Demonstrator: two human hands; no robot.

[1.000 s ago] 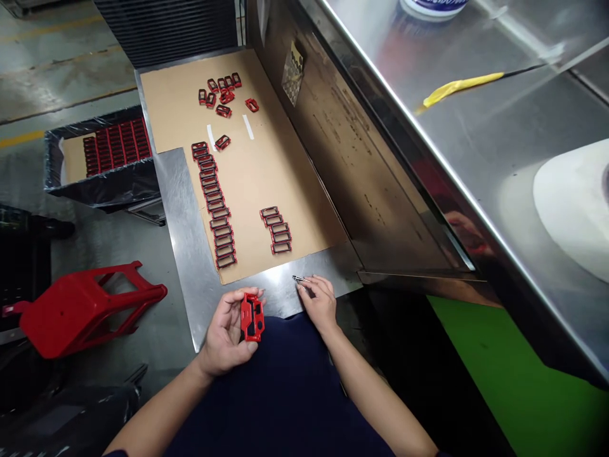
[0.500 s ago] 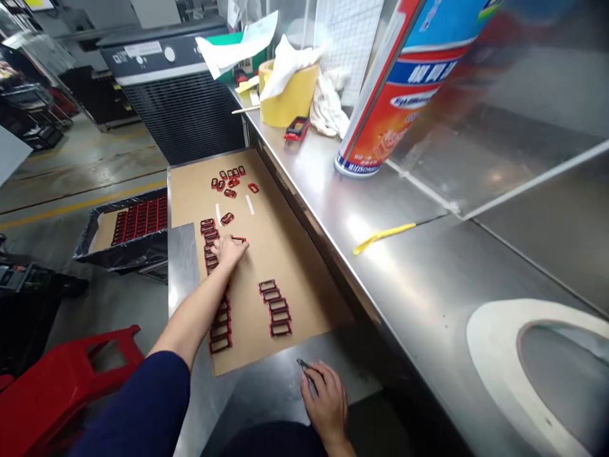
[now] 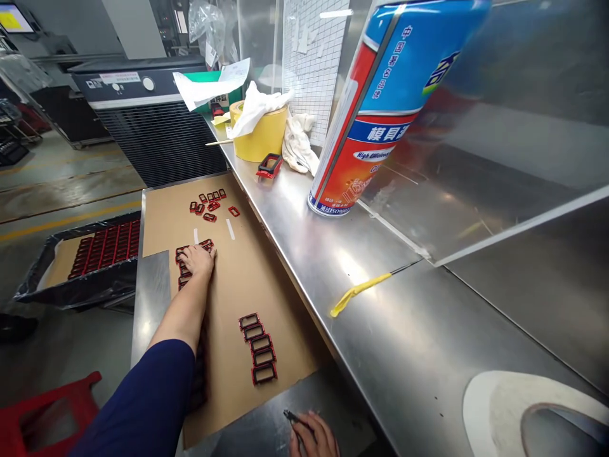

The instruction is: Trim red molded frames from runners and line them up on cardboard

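Observation:
My left hand (image 3: 196, 259) is stretched far out over a cardboard sheet (image 3: 233, 279). It rests at the far end of a long row of red and black plastic frames (image 3: 183, 273), most of which my arm hides. Its fingers are curled down on a red frame (image 3: 207, 244) at the fingertips. A short row of frames (image 3: 257, 348) lies nearer on the cardboard. Loose red frames (image 3: 209, 203) are scattered at the far end. My right hand (image 3: 314, 438), at the bottom edge, is closed around a small metal tool (image 3: 290, 417) on the steel surface.
A raised steel counter (image 3: 380, 298) runs along the right, with a big spray can (image 3: 375, 108), a yellow tape roll (image 3: 259, 133), rags, a red frame (image 3: 269, 165), a yellow strip (image 3: 356, 292) and a white tape roll (image 3: 533, 406). A black-lined box of red parts (image 3: 102, 247) and a red stool (image 3: 38, 412) stand at the left.
My left hand carried the red part from my lap out across the cardboard, then drew left to the far end of the long row. The view tilted up. My right hand kept its tool.

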